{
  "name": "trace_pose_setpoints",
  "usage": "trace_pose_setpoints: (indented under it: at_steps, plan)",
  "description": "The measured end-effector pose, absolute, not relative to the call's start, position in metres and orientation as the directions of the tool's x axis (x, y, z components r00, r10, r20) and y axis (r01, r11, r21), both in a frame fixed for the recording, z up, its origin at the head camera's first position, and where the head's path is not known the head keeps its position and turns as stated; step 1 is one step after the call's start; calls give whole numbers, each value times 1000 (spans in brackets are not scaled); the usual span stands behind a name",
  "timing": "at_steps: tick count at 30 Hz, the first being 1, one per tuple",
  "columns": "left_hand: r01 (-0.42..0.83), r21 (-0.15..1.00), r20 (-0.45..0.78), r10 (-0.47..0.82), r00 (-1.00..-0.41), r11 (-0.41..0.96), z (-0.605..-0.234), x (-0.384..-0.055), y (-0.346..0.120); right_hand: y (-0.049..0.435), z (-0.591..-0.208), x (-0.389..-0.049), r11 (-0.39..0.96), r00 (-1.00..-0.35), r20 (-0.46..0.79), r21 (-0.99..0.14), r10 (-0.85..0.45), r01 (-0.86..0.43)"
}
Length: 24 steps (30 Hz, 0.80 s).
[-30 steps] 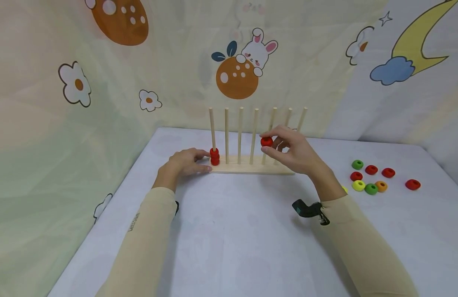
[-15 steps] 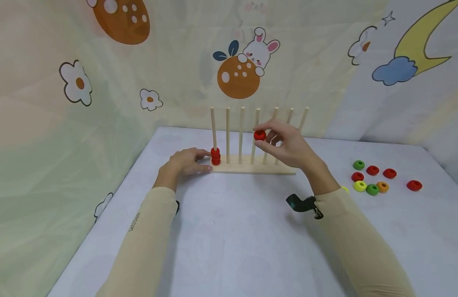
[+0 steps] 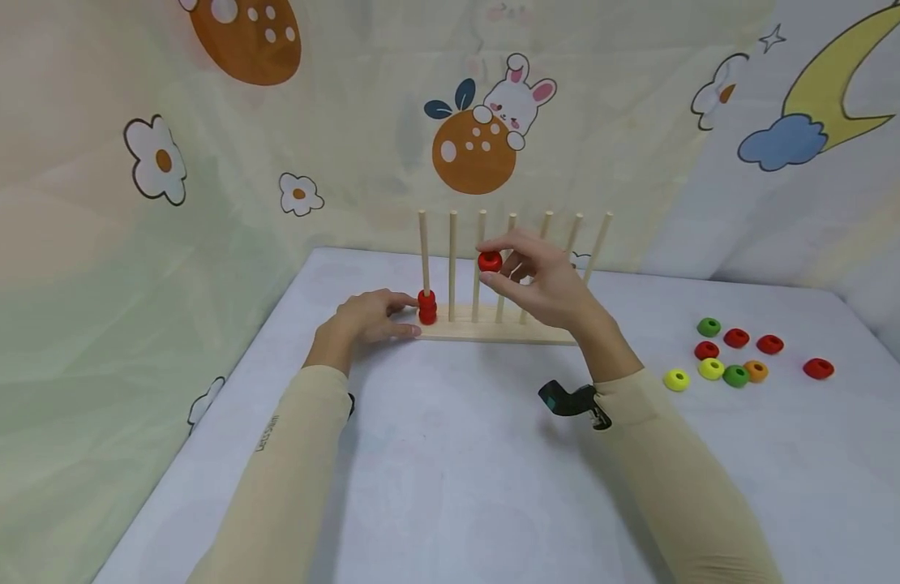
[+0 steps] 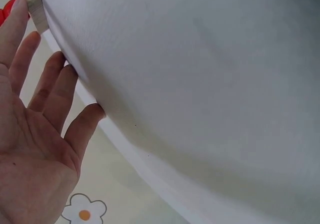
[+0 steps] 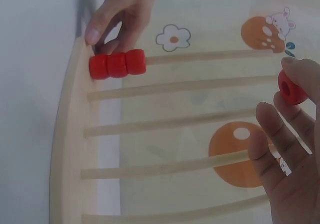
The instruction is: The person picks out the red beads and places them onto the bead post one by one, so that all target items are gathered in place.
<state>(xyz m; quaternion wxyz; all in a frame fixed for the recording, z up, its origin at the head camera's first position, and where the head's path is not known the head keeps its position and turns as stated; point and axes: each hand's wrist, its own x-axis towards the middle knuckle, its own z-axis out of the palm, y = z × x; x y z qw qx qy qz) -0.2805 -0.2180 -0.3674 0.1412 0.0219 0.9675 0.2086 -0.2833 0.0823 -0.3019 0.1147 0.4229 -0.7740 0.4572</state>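
Several upright pegs stand on a wooden base (image 3: 457,327). Three red beads (image 5: 117,64) are stacked at the foot of its leftmost peg (image 3: 424,251). My left hand (image 3: 366,318) touches the left end of the base, fingers fairly straight and spread in the left wrist view. Between thumb and fingertips, my right hand (image 3: 541,280) pinches another red bead (image 3: 490,262), raised in front of the third peg from the left. In the right wrist view this held bead (image 5: 291,88) shows its hole, near the tip of the second peg (image 5: 185,87).
Loose beads lie on the white table to the right: a green bead (image 3: 709,327), a yellow bead (image 3: 676,380), an orange bead (image 3: 756,371), and several others, including a red bead (image 3: 818,369) farthest right. A patterned cloth (image 3: 362,122) hangs behind the table.
My right hand has carried the red bead leftward and slightly up, from near the fifth peg to the third. The left hand has stayed at the base's end.
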Motion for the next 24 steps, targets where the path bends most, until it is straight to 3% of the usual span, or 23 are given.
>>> trace_pose_setpoints:
  at_steps: [16,24]
  plan:
    - [-55,401,-291,70,-954,914,-368,-281,-215,55,-297,-286,168,-544,604,-564,-582,-808]
    - [-72,403,-305,60,-950,913,-367,-280,-214,45,-294,-284,184,-553,597,-566,-581,-804]
